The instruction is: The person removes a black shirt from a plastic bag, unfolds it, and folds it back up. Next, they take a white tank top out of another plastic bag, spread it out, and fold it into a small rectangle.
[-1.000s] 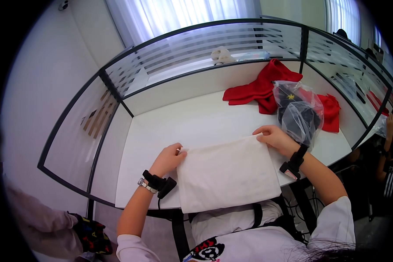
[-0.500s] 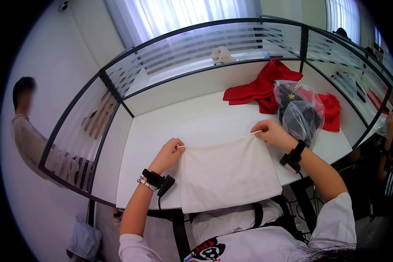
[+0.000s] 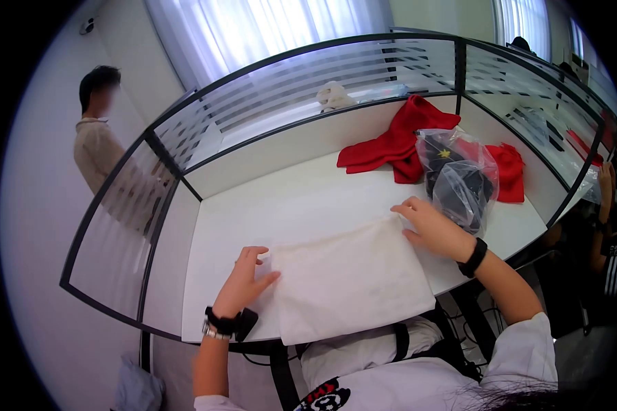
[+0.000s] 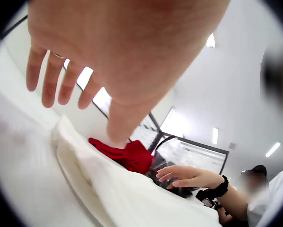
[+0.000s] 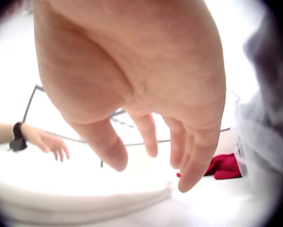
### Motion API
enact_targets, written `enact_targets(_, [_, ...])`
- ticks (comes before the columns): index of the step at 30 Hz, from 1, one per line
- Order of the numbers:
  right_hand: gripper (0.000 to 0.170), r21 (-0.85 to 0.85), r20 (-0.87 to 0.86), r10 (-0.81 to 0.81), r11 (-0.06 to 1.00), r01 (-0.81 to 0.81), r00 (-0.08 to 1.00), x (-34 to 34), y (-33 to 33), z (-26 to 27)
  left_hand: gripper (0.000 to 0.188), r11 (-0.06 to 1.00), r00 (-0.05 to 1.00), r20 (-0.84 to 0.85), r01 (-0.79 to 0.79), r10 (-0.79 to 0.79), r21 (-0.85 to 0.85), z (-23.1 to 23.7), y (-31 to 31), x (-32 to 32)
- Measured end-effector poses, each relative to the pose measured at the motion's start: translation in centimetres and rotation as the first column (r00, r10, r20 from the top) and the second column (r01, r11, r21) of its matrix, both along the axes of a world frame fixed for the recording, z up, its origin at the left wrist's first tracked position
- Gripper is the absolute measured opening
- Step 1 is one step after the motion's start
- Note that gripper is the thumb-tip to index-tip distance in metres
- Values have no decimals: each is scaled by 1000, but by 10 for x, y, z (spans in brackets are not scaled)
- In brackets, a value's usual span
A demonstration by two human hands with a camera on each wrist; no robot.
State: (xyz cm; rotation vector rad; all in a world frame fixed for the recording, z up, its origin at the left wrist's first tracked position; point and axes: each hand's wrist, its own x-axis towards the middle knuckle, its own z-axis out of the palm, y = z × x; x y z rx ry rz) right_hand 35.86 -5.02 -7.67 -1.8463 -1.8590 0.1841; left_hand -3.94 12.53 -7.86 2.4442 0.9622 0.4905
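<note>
A white cloth (image 3: 353,281) lies flat as a rough rectangle on the white desk, its near side overlapping the front edge by the person's lap. In the left wrist view, the cloth (image 4: 118,189) shows layered edges. My left hand (image 3: 241,279) hovers beside the cloth's left far corner, fingers apart and thumb spread, holding nothing. At the opposite far corner is my right hand (image 3: 435,229), with loosely bent fingers just over the cloth's edge. Its fingers (image 5: 198,156) have nothing between them in the right wrist view.
Right of the cloth lies a clear plastic bag (image 3: 459,181) with dark contents and a yellow star mark. Red cloth (image 3: 401,140) spreads behind it. Low partitions (image 3: 274,140) border the desk (image 3: 247,212). Beyond the left panel stands a person (image 3: 99,147).
Both hands have let go of the cloth's far corners, and its far edge has settled on the desk. My left hand moved outward and nearer. A person came into view standing at the left.
</note>
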Motion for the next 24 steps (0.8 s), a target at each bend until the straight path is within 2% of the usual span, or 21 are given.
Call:
enact_targets(2, [53,146,87,187,969,-198,979,-13,-34,7,68,974,990,-24,140,-138,179,9,-39,-21])
enact_targets(3, [53,144,86,189,969,-200,978,-21,-52,14,70,983,991,-30,131,-128,125,14,-65,-27])
enact_targets(4, [56,94,59,218,970,-222,974,-30,-70,20,73,990,992,-35,120,-118,76,15,-89,-30])
enact_targets(6, [60,59,41,248,966,-251,968,-47,-92,18,82,970,976,-107,205,-192,132,7,-119,-32])
enact_targets(8, [73,15,126,324,944,-329,938,-61,-108,10,89,937,947,-247,263,-205,230,-1,-141,-23])
enact_targets(10, [88,-89,279,313,950,-300,908,-63,-115,-2,92,921,927,-289,311,-239,236,-11,-146,-13])
enact_targets(12, [88,-142,348,292,956,-258,891,-60,-117,-9,89,912,925,-280,328,-257,247,-21,-145,-2])
enact_targets(14, [88,-135,451,230,973,-189,862,-59,-118,-26,76,877,922,-331,321,-203,356,-31,-143,3])
enact_targets(15, [78,-85,440,211,977,-194,873,-58,-119,-34,66,822,925,-346,316,-156,475,-39,-141,4])
enact_targets(18, [71,-19,469,171,983,-184,867,-54,-121,-41,58,807,948,-288,274,-135,523,-48,-138,-1])
enact_targets(19, [68,-16,370,175,983,-183,912,-55,-124,-38,56,797,951,-288,262,-116,544,-50,-139,-4])
enact_targets(24, [67,-34,368,196,980,-198,909,-48,-121,-40,47,822,975,-175,208,-133,531,-48,-140,-20])
